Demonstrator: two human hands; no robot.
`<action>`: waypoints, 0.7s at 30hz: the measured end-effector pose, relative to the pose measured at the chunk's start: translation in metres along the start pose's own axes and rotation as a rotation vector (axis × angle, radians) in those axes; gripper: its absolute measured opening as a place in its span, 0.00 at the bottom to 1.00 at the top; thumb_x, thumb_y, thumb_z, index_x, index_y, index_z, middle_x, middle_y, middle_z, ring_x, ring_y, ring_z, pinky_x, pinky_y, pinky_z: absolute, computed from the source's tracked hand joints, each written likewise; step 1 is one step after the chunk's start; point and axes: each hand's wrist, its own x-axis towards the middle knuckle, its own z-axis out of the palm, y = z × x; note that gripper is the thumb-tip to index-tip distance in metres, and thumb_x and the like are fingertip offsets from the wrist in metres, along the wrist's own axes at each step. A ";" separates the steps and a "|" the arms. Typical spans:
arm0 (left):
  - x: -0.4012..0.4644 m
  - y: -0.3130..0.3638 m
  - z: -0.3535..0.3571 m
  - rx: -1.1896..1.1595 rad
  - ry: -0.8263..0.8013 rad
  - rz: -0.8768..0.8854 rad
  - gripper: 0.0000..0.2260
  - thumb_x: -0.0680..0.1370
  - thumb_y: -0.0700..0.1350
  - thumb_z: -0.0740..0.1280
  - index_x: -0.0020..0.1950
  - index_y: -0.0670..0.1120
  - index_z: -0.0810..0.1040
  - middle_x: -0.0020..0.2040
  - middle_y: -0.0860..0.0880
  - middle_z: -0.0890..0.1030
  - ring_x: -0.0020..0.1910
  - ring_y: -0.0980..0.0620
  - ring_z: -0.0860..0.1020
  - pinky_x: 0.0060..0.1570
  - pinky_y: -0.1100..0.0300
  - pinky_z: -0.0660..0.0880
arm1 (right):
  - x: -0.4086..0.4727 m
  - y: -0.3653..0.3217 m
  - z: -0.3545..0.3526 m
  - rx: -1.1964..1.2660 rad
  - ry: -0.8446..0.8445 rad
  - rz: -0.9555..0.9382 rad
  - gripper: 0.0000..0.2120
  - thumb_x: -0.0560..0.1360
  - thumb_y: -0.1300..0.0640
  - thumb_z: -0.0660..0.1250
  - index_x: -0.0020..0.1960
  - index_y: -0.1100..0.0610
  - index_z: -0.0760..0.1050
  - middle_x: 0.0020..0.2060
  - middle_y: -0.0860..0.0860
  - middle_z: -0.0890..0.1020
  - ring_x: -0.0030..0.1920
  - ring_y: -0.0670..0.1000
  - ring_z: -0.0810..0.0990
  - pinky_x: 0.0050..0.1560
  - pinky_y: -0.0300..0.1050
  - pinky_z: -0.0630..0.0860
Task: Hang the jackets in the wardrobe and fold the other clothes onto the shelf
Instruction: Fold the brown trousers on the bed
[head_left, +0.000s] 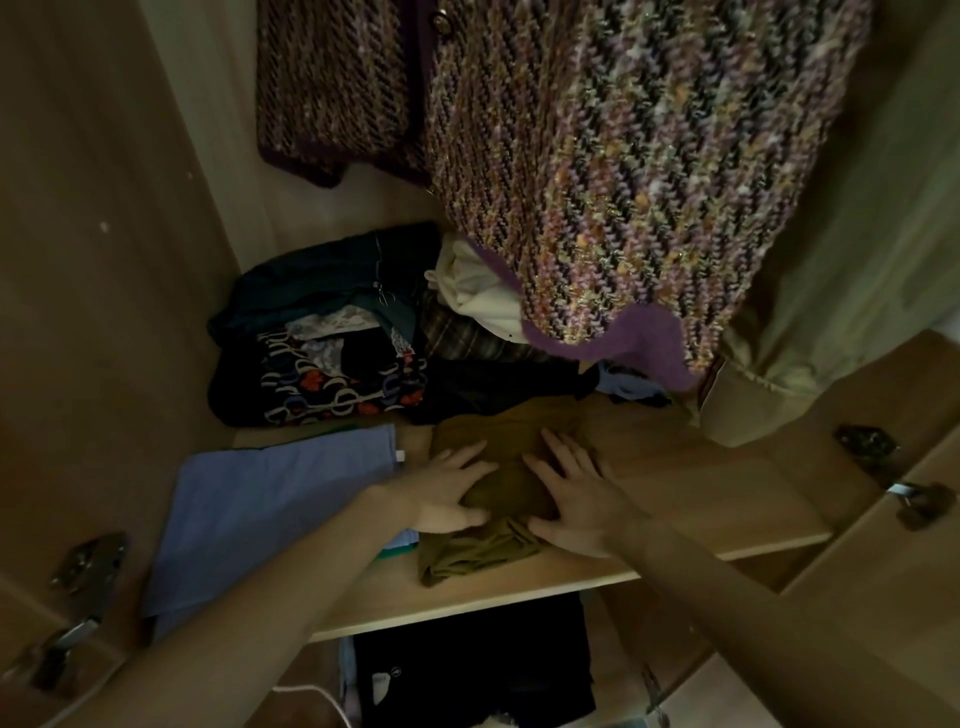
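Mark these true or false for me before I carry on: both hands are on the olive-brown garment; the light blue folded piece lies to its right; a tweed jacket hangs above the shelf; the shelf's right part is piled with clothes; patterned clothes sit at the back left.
1. Both hands are on the olive-brown garment. True: the left hand and the right hand lie flat on it.
2. The light blue folded piece lies to its right. False: it lies to its left.
3. A tweed jacket hangs above the shelf. True.
4. The shelf's right part is piled with clothes. False: bare wood shows there.
5. Patterned clothes sit at the back left. True.
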 end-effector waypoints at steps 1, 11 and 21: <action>-0.002 0.000 0.003 -0.042 -0.047 0.022 0.36 0.77 0.66 0.59 0.79 0.61 0.44 0.79 0.57 0.37 0.78 0.48 0.44 0.75 0.48 0.52 | 0.001 0.001 0.002 -0.031 0.024 -0.017 0.41 0.70 0.28 0.55 0.77 0.41 0.45 0.77 0.46 0.38 0.76 0.52 0.37 0.75 0.59 0.44; -0.003 -0.008 0.023 0.020 -0.141 0.007 0.46 0.69 0.75 0.61 0.75 0.66 0.34 0.77 0.58 0.33 0.77 0.53 0.35 0.75 0.42 0.48 | 0.007 0.012 0.009 0.088 -0.080 0.013 0.46 0.66 0.22 0.56 0.76 0.37 0.43 0.78 0.46 0.39 0.76 0.49 0.37 0.76 0.54 0.42; -0.017 0.015 0.010 -0.045 0.284 -0.050 0.35 0.76 0.69 0.55 0.78 0.62 0.42 0.78 0.59 0.37 0.78 0.48 0.46 0.74 0.45 0.49 | -0.011 0.000 -0.020 0.005 0.128 0.054 0.35 0.74 0.30 0.50 0.77 0.44 0.53 0.78 0.49 0.46 0.77 0.53 0.44 0.74 0.59 0.51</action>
